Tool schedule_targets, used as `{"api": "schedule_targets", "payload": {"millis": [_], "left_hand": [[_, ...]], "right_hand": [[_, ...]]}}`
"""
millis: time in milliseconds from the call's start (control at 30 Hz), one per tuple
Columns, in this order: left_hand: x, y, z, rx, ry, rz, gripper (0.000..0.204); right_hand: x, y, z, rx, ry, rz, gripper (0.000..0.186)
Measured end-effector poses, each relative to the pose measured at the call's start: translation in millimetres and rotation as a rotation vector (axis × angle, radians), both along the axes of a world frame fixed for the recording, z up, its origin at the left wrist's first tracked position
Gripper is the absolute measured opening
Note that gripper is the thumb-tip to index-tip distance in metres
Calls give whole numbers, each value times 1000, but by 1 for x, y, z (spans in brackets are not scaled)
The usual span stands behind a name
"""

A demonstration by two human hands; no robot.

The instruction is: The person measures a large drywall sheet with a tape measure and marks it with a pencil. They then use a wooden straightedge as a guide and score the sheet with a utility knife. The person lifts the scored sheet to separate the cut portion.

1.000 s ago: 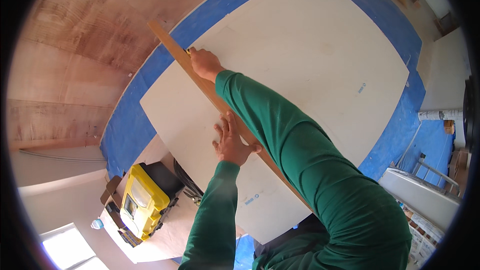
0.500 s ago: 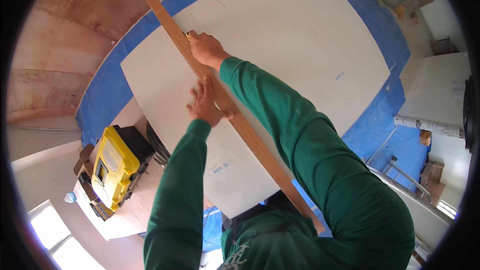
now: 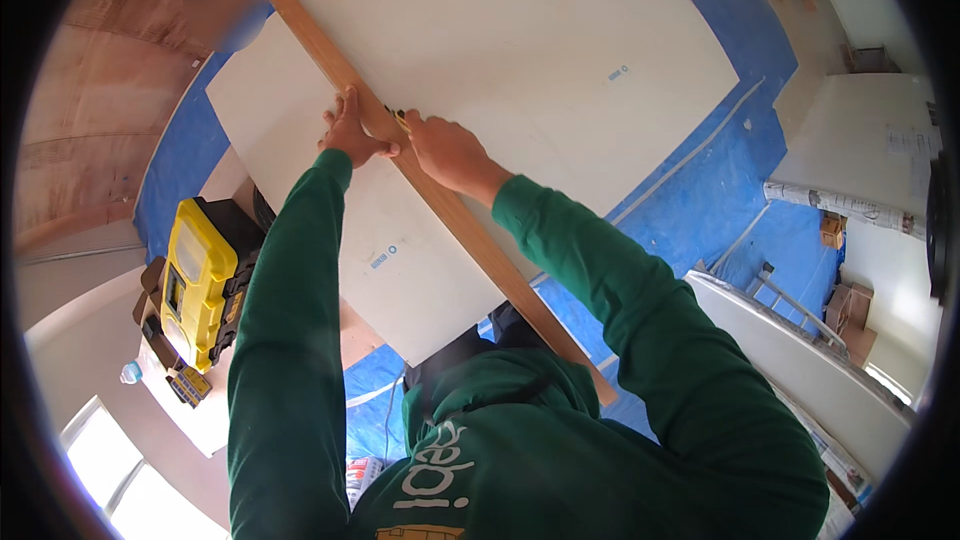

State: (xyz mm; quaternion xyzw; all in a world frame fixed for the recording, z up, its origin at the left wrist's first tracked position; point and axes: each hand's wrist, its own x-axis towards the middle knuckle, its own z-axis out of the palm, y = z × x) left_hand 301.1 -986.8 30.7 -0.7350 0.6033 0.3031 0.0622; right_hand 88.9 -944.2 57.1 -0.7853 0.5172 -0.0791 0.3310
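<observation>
A long wooden strip (image 3: 462,227) lies diagonally across a large off-white board (image 3: 520,50). My left hand (image 3: 352,132) presses on the strip's left edge, fingers spread and thumb apart. Just to its right and slightly nearer, my right hand (image 3: 452,154) is closed around a small yellow and black utility knife (image 3: 400,120). The knife's front end lies along the strip's right edge; its blade is too small to make out. Both forearms, in green sleeves, reach forward over the board.
Blue sheeting (image 3: 690,175) surrounds the board. At left stands a yellow and black toolbox (image 3: 200,275), with a bottle (image 3: 131,372) beyond it. A pale panel (image 3: 800,340) leans at the right near a metal ladder-like frame (image 3: 790,302). A wrapped roll (image 3: 840,205) lies behind.
My right hand has drawn the knife toward me along the strip. My left hand has shifted farther up the strip and now sits beside the right. The whole view has shifted a little.
</observation>
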Motion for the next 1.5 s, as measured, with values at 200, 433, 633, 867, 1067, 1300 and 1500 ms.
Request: {"api": "schedule_targets", "payload": {"millis": [200, 433, 633, 867, 1067, 1300, 1500], "left_hand": [[-1, -1, 1, -9, 22, -6, 151], [-2, 0, 4, -30, 74, -13, 148], [0, 0, 0, -68, 97, -40, 147], [7, -2, -10, -97, 111, -72, 151], [23, -18, -51, -52, -6, -111, 158], [-98, 75, -62, -206, -85, 501, 146], [-115, 126, 6, -42, 260, 764, 121]], "right_hand": [[-52, 84, -3, -36, -25, -14, 37], [-116, 188, 1, -49, 14, -29, 40], [-156, 260, 22, -35, 32, -34, 45], [-202, 326, 48, 187, 263, 21, 43], [-246, 413, 52, 372, 207, -566, 31], [-213, 454, -48, 341, -108, -1012, 32], [-207, 471, -58, 35, -196, -1153, 30]]}}
